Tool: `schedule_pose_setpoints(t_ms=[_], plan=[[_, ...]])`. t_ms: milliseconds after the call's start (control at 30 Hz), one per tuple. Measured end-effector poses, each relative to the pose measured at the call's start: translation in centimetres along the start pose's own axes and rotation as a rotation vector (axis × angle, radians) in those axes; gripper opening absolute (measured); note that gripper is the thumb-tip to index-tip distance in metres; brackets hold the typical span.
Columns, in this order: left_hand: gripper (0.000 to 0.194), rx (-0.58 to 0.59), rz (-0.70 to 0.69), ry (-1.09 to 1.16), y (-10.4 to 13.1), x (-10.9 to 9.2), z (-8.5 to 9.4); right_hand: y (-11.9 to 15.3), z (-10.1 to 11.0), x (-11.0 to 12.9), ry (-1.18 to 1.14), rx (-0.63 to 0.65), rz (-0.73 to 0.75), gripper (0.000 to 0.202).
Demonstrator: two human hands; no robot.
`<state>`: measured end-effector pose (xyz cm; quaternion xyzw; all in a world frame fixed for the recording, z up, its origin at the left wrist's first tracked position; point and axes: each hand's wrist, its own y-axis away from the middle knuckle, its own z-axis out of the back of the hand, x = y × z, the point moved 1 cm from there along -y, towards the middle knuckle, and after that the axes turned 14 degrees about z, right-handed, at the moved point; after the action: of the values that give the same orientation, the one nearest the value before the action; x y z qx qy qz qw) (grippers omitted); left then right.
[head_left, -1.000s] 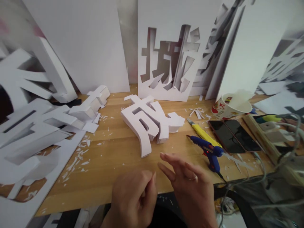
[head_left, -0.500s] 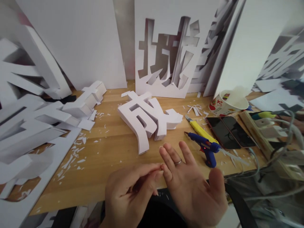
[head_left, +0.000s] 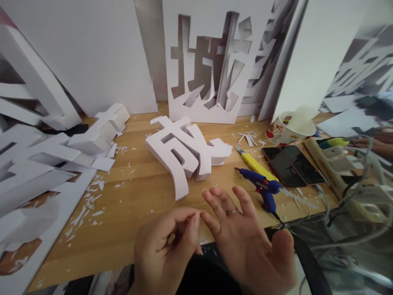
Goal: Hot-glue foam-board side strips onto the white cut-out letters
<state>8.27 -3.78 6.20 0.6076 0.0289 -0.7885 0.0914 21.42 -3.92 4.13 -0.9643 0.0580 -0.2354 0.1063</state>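
Note:
My left hand [head_left: 166, 250] hovers over the table's front edge, with its thumb and fingers pinched against the little finger of my right hand [head_left: 245, 241]. My right hand is palm up, fingers spread, a ring on one finger, and holds nothing. Whether the left pinch holds a small scrap I cannot tell. Just beyond the hands lies a white foam block character [head_left: 184, 153] on the wooden table [head_left: 138, 200]. A blue hot glue gun [head_left: 262, 190] stands right of my right hand, a yellow utility knife [head_left: 253, 164] behind it.
White foam boards lean at the back; one [head_left: 208, 61] has a cut-out character. More foam letters [head_left: 46, 159] pile up on the left. A paper cup [head_left: 290, 129], two phones [head_left: 291, 164], a power strip with cables [head_left: 344, 172] and another person's hand [head_left: 373, 145] are on the right. Foam scraps litter the table.
My right hand turned palm up and opened its fingers. My left fingers came to pinch at its little finger. The view shifted slightly down and right.

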Motion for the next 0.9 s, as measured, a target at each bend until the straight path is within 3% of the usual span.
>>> schedule_pose_setpoints(t_ms=[267,467,600,767,900], plan=[[0.013,0.055,0.180,0.175,-0.1,0.1,0.2,-0.2,0.0,0.1,-0.085,-0.039,-0.072,0.054],[0.013,0.090,0.153,0.093,-0.3,-0.3,0.3,0.0,0.1,0.2,-0.029,-0.011,-0.049,0.053],[0.014,0.038,0.057,-0.013,-0.1,0.2,0.3,0.2,0.2,-0.1,0.069,0.055,-0.003,0.055],[0.010,-0.105,-0.274,-0.336,-0.7,1.1,1.5,0.4,0.0,0.1,0.132,0.026,0.008,0.053],[0.010,-0.172,-0.264,-0.427,-1.4,1.1,3.0,0.2,-0.1,0.8,0.133,-0.006,0.014,0.053]])
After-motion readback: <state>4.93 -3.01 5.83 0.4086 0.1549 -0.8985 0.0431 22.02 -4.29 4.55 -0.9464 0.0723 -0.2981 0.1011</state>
